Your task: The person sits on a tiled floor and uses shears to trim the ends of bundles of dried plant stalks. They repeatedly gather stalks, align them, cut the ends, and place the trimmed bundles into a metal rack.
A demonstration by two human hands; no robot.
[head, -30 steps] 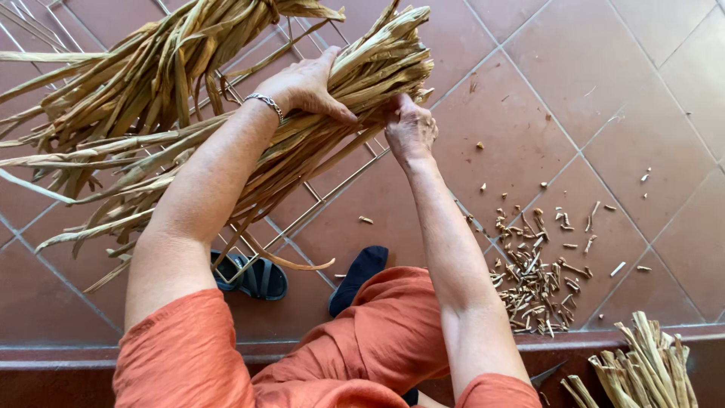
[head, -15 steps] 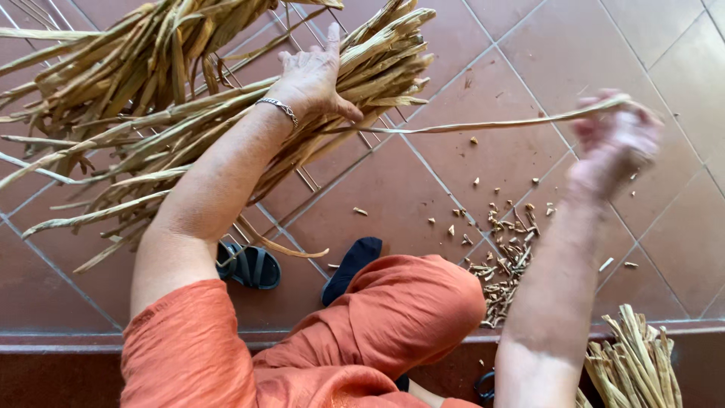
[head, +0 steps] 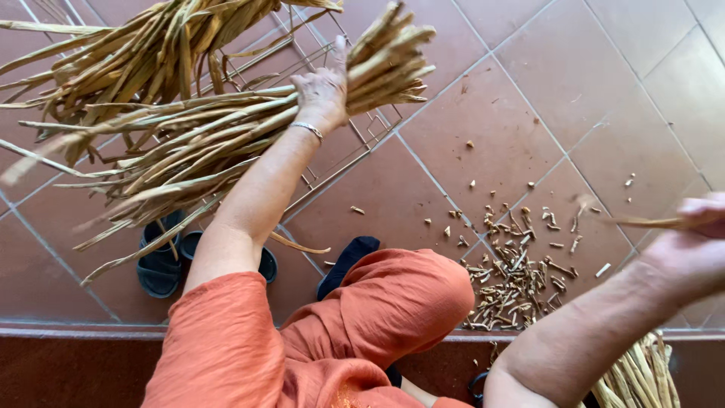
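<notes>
A thin dried stalk (head: 642, 222) is pinched in the right hand (head: 691, 245), which is blurred at the right edge of the view; its fingers are closed around the near end of the stalk, and the stalk points left over the floor. The left hand (head: 323, 91) is laid flat on a large bundle of dried stalks (head: 226, 128) in the far left of the scene, with the fingers spread and pressed on top rather than closed around anything. A silver bracelet (head: 308, 130) is worn on that wrist. The bundle is spread over a wire rack (head: 355, 143), with cut ends pointing far and right.

A heap of short cut pieces (head: 513, 279) is scattered on the red tiled floor (head: 544, 98) between the two hands, nearer the right one. A second, smaller bundle of stalks (head: 638, 374) is seen at the near right corner, just below the right forearm. A pair of dark sandals (head: 162, 264) lies under the long stalk tips on the left. Orange clothing (head: 302, 340) fills the near middle.
</notes>
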